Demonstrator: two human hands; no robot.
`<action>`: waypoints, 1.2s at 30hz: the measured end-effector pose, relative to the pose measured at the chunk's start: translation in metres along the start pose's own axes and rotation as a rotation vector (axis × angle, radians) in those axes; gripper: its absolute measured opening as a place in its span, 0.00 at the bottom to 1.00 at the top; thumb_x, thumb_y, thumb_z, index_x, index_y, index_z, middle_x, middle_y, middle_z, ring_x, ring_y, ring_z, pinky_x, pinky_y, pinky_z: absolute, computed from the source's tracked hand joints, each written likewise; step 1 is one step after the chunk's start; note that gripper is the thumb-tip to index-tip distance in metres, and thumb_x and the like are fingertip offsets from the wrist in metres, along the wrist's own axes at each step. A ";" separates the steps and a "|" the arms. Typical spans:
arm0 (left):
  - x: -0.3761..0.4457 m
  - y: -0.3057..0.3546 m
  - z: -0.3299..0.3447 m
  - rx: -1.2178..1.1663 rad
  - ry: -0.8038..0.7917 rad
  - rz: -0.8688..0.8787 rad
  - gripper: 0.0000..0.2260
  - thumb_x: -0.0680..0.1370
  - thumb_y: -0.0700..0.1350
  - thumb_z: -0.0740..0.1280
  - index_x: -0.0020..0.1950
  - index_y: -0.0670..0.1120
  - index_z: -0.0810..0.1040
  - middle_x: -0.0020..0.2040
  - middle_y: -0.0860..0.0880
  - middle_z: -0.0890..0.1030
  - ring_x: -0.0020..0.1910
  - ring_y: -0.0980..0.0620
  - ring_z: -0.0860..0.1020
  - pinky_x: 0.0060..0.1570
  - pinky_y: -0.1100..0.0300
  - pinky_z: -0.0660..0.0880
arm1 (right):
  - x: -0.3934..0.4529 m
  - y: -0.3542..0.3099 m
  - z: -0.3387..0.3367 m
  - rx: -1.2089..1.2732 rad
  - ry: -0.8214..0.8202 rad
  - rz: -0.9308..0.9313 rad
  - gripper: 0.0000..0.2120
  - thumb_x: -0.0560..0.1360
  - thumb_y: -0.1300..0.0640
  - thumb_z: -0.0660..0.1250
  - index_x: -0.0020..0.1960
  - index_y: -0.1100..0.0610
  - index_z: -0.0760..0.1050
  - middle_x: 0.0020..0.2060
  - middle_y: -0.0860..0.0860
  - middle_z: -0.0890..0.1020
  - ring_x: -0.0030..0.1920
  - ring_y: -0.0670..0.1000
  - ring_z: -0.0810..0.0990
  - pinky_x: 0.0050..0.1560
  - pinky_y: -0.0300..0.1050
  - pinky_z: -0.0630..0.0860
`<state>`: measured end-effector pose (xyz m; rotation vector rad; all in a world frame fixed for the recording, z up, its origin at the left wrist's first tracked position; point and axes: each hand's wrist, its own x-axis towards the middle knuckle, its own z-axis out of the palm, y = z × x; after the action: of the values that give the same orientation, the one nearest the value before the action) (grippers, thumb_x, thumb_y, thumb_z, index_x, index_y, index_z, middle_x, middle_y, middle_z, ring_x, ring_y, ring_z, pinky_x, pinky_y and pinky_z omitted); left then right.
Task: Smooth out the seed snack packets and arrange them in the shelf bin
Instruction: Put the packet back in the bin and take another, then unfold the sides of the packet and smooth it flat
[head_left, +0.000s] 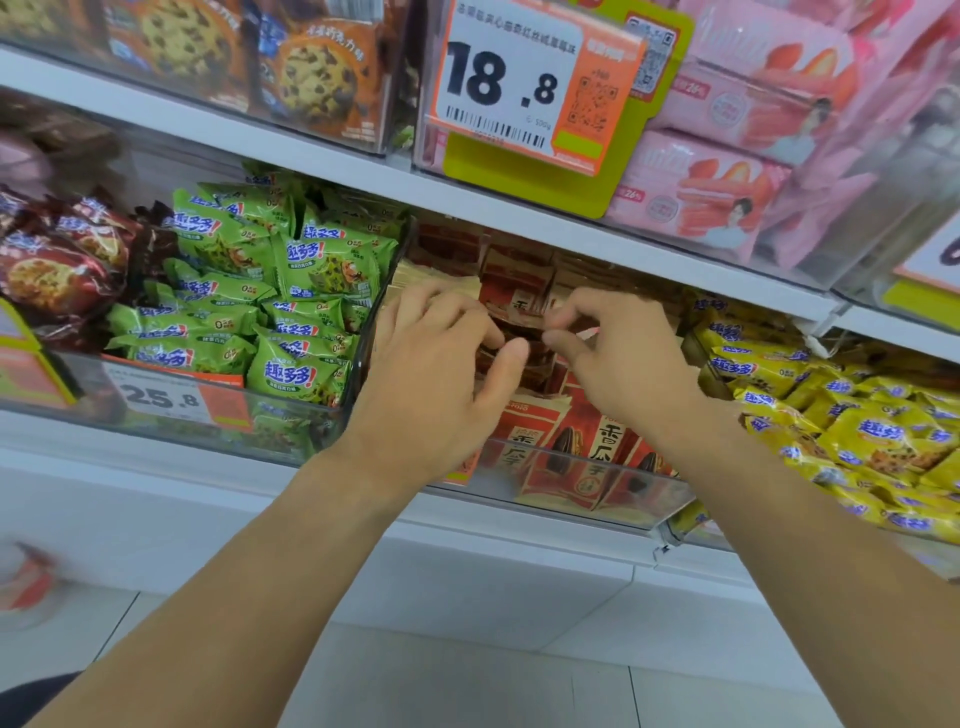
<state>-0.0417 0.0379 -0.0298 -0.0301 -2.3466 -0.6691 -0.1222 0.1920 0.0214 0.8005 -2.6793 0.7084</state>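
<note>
Red and cream seed snack packets (566, 441) fill a clear plastic shelf bin (597, 506) on the middle shelf. Both my hands reach into the bin from the front. My left hand (441, 364) has its fingers curled over a red packet (522, 319) in the middle of the bin, thumb pointing right. My right hand (618, 353) pinches the same packet's right end between thumb and fingers. Most of that packet is hidden behind my fingers. More packets stand upright at the back of the bin.
Green cookie packets (291, 291) fill the bin to the left, yellow cookie packets (841, 426) the bin to the right. A shelf with an 18.8 price tag (524, 88) and pink packets (727, 171) overhangs closely. Dark red packets (57, 260) lie at far left.
</note>
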 end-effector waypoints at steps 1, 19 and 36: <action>-0.001 0.001 -0.003 -0.034 0.053 -0.006 0.17 0.79 0.55 0.57 0.47 0.45 0.81 0.50 0.50 0.80 0.60 0.47 0.71 0.60 0.50 0.65 | -0.009 -0.001 -0.002 -0.012 0.021 -0.043 0.03 0.78 0.57 0.69 0.46 0.51 0.78 0.47 0.47 0.84 0.46 0.48 0.80 0.52 0.46 0.76; -0.055 0.044 -0.037 -0.641 0.170 -0.302 0.04 0.78 0.50 0.62 0.47 0.56 0.77 0.42 0.53 0.80 0.41 0.52 0.78 0.40 0.62 0.74 | -0.083 0.002 -0.070 0.636 0.728 -0.091 0.07 0.82 0.60 0.62 0.49 0.49 0.69 0.34 0.42 0.81 0.33 0.39 0.77 0.34 0.35 0.72; -0.088 0.065 -0.002 -0.728 -0.550 -0.858 0.10 0.82 0.45 0.62 0.50 0.43 0.81 0.41 0.46 0.86 0.41 0.47 0.85 0.39 0.58 0.81 | -0.149 0.030 0.000 0.983 -0.350 0.547 0.11 0.79 0.53 0.64 0.56 0.60 0.75 0.38 0.55 0.87 0.38 0.51 0.86 0.33 0.39 0.80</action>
<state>0.0395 0.1070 -0.0547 0.5557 -2.4105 -2.1308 -0.0180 0.2803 -0.0448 0.3382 -2.7746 2.2978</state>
